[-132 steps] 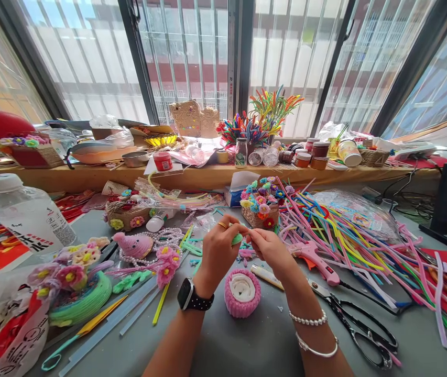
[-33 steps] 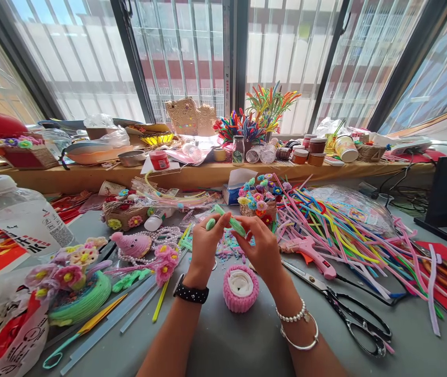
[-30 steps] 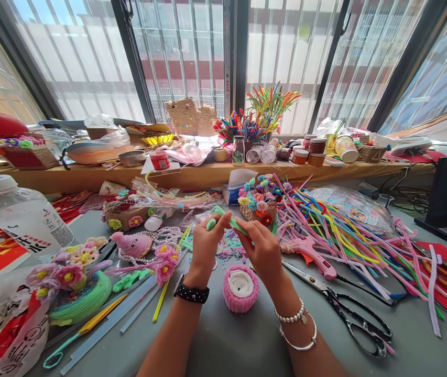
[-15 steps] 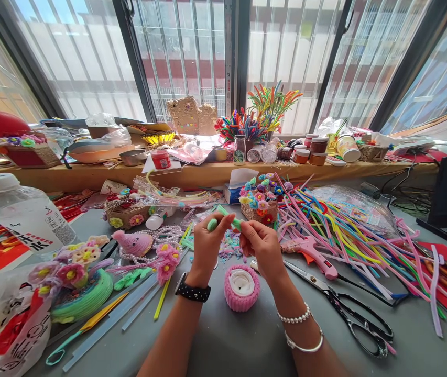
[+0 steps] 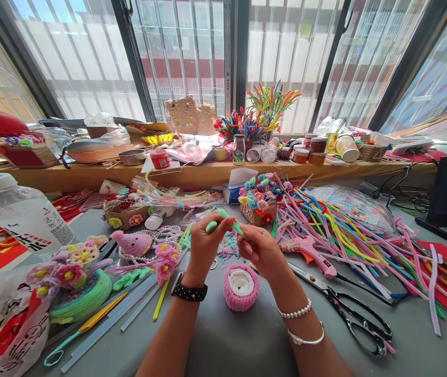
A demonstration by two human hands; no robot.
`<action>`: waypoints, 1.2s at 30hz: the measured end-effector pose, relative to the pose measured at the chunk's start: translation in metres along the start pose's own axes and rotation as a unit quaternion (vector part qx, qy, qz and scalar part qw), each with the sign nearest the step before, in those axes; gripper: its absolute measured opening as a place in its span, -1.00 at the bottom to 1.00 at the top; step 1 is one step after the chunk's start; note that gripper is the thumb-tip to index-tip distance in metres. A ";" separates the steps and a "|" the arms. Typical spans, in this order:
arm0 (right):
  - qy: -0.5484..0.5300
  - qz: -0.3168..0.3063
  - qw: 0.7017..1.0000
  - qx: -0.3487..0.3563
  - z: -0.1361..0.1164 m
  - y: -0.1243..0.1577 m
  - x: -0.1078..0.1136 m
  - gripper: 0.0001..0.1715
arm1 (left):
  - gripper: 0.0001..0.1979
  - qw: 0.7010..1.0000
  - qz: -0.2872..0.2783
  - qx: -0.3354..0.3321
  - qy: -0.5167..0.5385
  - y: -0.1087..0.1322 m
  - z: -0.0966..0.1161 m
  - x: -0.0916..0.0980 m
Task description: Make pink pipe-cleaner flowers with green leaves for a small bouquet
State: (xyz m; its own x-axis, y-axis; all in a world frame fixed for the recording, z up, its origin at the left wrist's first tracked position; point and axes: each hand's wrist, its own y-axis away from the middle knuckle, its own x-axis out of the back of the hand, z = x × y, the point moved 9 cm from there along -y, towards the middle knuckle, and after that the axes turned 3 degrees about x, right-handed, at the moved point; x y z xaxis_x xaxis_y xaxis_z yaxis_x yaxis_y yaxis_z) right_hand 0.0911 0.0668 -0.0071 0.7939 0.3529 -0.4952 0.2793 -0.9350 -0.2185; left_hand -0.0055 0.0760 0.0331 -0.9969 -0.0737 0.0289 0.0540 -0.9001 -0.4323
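Between my hands is a light green pipe cleaner (image 5: 238,229), bent or twisted. My left hand (image 5: 206,246) pinches it, and green loops stick out above and beside its fingers. My right hand (image 5: 261,250) closes its fingertips on the other end. Just below the hands, on the grey table, stands a small round pink fuzzy pot (image 5: 241,301) with a coiled white filling. The exact shape of the green piece is partly hidden by my fingers.
Black-handled scissors (image 5: 349,314) and a pink glue gun (image 5: 312,251) lie right of my hands, before a heap of coloured pipe cleaners (image 5: 337,225). Clear glue sticks (image 5: 109,335), a fuzzy flower piece (image 5: 82,298) and a water bottle (image 5: 22,214) are at left. Flower baskets (image 5: 260,209) stand behind.
My right hand has rolled slightly, its fingers now tipped differently along the green pipe cleaner. My left hand has shifted a little left. The pink pot stays in place.
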 end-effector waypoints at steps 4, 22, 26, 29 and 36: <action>0.050 0.073 0.995 0.044 -0.011 0.000 0.012 -0.77 | -0.75 0.999 0.030 0.017 0.012 -0.002 -0.003 0.004; 0.325 0.117 0.925 0.160 -0.047 0.006 0.034 -0.77 | -0.78 0.989 -0.098 0.078 -0.079 -0.005 -0.005 -0.010; 0.331 0.118 0.922 0.166 -0.048 0.008 0.029 -0.79 | -0.79 0.977 -0.170 0.059 -0.113 0.000 -0.008 -0.027; 0.313 0.116 0.929 0.158 -0.045 0.007 0.029 -0.79 | -0.78 0.975 -0.173 0.055 -0.124 0.001 -0.009 -0.031; 0.321 0.126 0.927 0.147 -0.044 0.007 0.034 -0.80 | -0.79 0.980 -0.150 0.034 -0.130 0.003 -0.006 -0.034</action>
State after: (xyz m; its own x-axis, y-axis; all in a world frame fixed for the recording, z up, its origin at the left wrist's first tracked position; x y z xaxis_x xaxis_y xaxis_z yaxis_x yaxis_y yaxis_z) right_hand 0.1435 0.0709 0.0119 0.9981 -0.0583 0.0208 -0.0437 -0.9012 -0.4312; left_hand 0.0284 0.0786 0.0255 -0.9208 0.0988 0.3774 -0.2258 -0.9238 -0.3092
